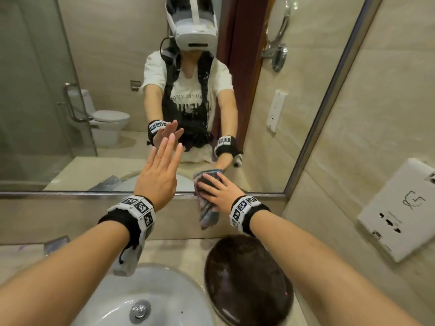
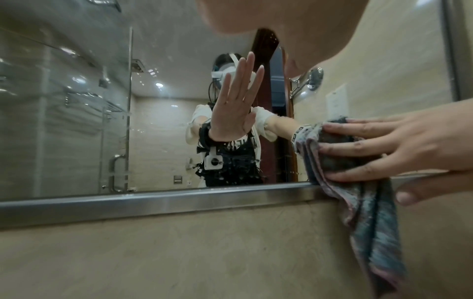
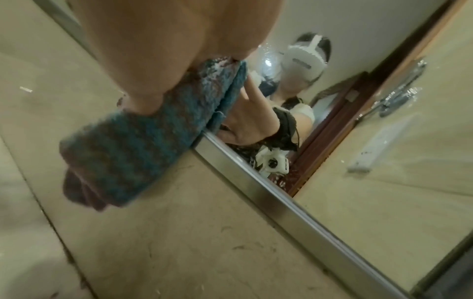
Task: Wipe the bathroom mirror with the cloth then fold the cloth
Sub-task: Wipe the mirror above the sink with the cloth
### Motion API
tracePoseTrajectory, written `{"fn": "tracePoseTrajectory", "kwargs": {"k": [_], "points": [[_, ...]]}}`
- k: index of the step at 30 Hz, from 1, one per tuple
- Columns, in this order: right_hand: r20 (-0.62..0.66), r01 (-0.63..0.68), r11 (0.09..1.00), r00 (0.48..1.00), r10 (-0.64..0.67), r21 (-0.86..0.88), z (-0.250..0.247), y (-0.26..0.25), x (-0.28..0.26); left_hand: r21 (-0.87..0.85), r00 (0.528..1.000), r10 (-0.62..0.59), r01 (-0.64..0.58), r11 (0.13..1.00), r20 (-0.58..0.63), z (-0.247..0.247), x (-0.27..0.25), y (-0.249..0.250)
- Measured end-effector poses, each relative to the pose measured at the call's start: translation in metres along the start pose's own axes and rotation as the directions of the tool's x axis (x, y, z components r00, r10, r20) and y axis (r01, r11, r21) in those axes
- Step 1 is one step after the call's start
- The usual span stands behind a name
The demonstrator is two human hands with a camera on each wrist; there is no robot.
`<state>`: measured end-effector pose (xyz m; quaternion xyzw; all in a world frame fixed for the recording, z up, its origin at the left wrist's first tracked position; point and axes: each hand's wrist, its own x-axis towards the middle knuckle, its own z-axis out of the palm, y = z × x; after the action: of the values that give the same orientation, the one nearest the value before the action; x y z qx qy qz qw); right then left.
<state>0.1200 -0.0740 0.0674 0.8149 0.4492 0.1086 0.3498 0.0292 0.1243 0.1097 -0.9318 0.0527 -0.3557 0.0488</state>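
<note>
The wall mirror (image 1: pixel 94 67) fills the upper part of the head view, with a metal frame (image 2: pixel 153 204) along its bottom edge. My left hand (image 1: pixel 173 142) lies flat on the glass with its fingers straight and together, holding nothing. My right hand (image 1: pixel 219 191) presses a striped blue-and-pink cloth (image 1: pixel 208 214) against the mirror's lower edge with spread, straight fingers (image 2: pixel 358 149). The cloth (image 2: pixel 371 222) hangs over the frame and down the tiled wall. In the right wrist view the cloth (image 3: pixel 133 141) bunches under my palm (image 3: pixel 153 50). The mirror reflects me.
Below my arms sit a white sink (image 1: pixel 113 300) and a dark round dish (image 1: pixel 249 278) on the beige counter. A white socket panel (image 1: pixel 397 208) is fixed to the right wall, next to the mirror's side frame (image 1: pixel 329 90).
</note>
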Motion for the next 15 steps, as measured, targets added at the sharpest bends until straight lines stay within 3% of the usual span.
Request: {"fn": "tracePoseTrajectory", "kwargs": {"k": [1,4,9,12,15], "points": [[0.001,-0.015,1.000,1.000,0.015,0.002,-0.005,0.003,-0.002,0.007,1.000,0.007,-0.007,1.000,0.001,-0.003,0.001,-0.002],[-0.159,-0.130,0.991,0.979,0.125,-0.021,-0.031,0.025,-0.009,0.018,1.000,0.029,-0.029,0.999,0.002,-0.009,0.006,-0.005],[-0.325,-0.269,0.963,0.912,0.251,-0.008,-0.093,0.101,-0.014,-0.002,0.998,0.019,-0.019,1.000,-0.061,-0.031,0.033,-0.007],[-0.462,-0.399,0.909,0.788,0.407,0.118,-0.154,0.146,-0.022,-0.009,0.986,0.011,-0.013,1.000,-0.166,-0.059,0.070,-0.016],[-0.368,-0.528,0.788,0.697,0.616,0.317,-0.215,0.194,-0.034,0.003,0.971,-0.003,0.004,1.000,-0.239,-0.094,0.114,-0.027]]}}
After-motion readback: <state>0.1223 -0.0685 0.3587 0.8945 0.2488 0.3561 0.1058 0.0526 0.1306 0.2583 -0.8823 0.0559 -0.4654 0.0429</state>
